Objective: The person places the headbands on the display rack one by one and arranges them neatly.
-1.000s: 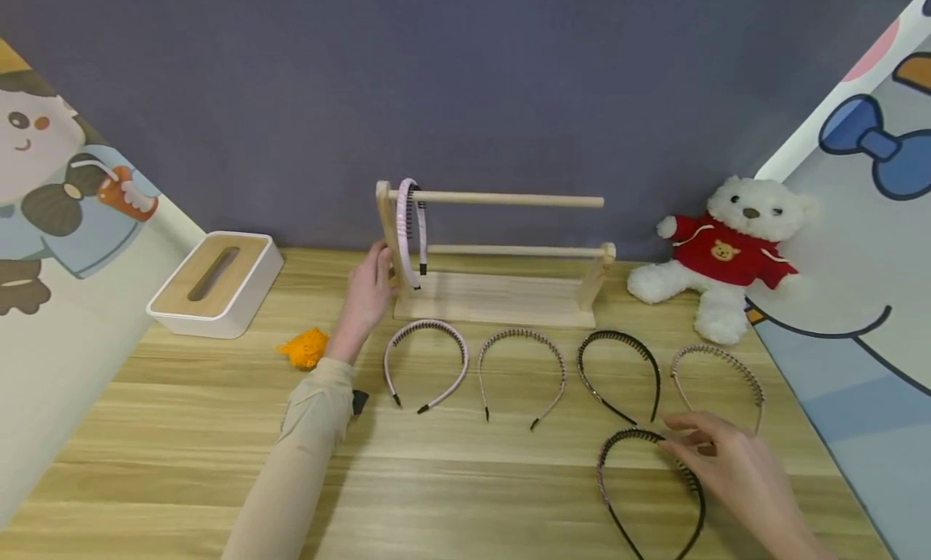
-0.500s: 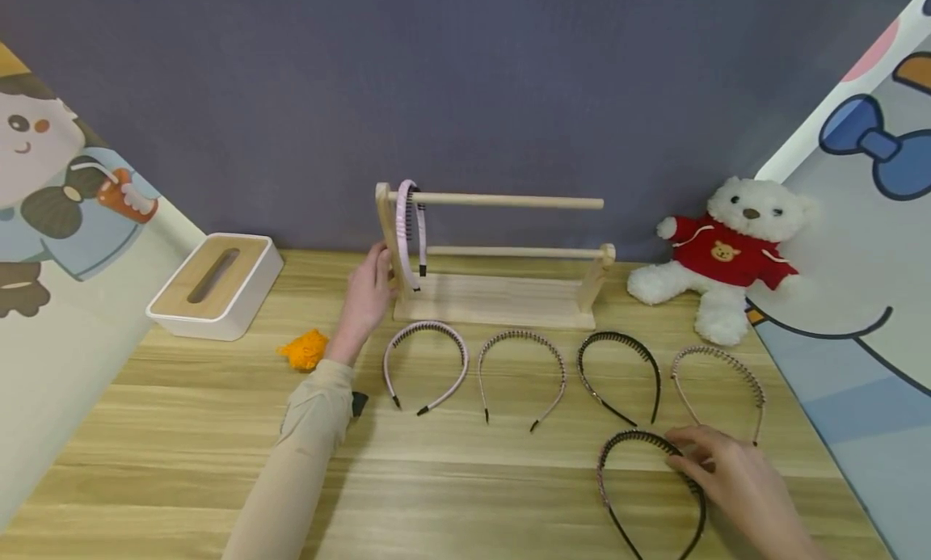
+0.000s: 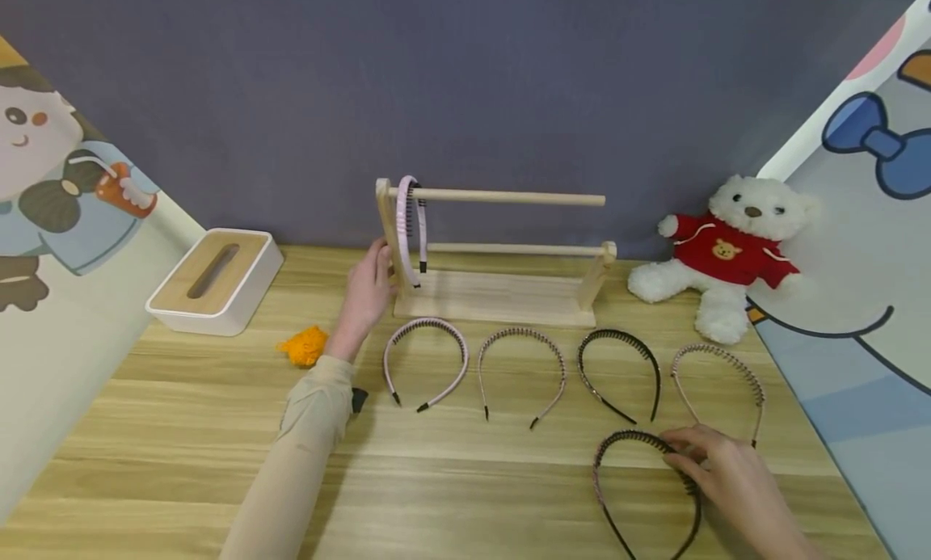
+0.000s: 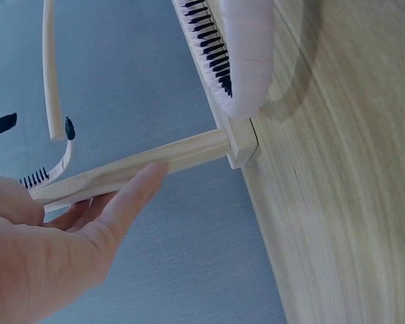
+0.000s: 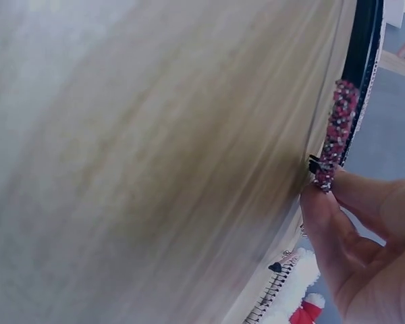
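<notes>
My left hand grips the left upright of a wooden rack; in the left wrist view the thumb lies along that post. Over the rack's upper bar hangs a pale pink headband. At the lower right of the table, my right hand pinches a black headband by its upper right side. The right wrist view shows pink and silver glitter on this black headband, between thumb and fingers. Its lower ends are cut off by the head view's bottom edge.
Before the rack lie a pink headband, a thin pink one, a black one and another pinkish one. A tissue box, orange bundle and white teddy bear stand around.
My right fingers have come down onto the black headband and taken hold of it. The headband has shifted slightly left. The left hand has stayed on the rack.
</notes>
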The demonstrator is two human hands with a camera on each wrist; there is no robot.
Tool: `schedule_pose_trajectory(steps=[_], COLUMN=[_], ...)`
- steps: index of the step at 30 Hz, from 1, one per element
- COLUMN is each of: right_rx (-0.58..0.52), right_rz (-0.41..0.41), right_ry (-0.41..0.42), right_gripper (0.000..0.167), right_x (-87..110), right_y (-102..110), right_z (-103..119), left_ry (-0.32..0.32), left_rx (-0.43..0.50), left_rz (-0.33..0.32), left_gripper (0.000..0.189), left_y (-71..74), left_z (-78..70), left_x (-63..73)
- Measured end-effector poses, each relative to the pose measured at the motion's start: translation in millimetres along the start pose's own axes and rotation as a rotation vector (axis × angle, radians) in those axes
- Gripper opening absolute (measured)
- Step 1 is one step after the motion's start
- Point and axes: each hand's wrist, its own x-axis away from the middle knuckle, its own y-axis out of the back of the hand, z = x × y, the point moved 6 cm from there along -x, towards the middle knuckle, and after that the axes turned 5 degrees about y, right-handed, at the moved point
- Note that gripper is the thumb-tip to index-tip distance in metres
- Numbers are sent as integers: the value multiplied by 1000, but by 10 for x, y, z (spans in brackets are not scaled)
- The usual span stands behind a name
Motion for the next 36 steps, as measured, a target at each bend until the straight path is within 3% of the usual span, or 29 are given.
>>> schedule_pose_trajectory(steps=[5, 16, 36], right_rx=[6, -32, -65], right_rz=[-53, -75, -176], right_ry=[55, 92, 109], right_gripper=[28, 28, 35], right_x=[12, 2, -56], right_y=[14, 79, 387], right_z=[24, 96, 287], left_ry=[-3, -14, 1], left_rx=[3, -9, -1], left_rz=[5, 6, 7], left_gripper=[49, 50, 50], left_y=[0, 5, -1], left_z=[-9, -19, -5], left_x=[-4, 0, 11])
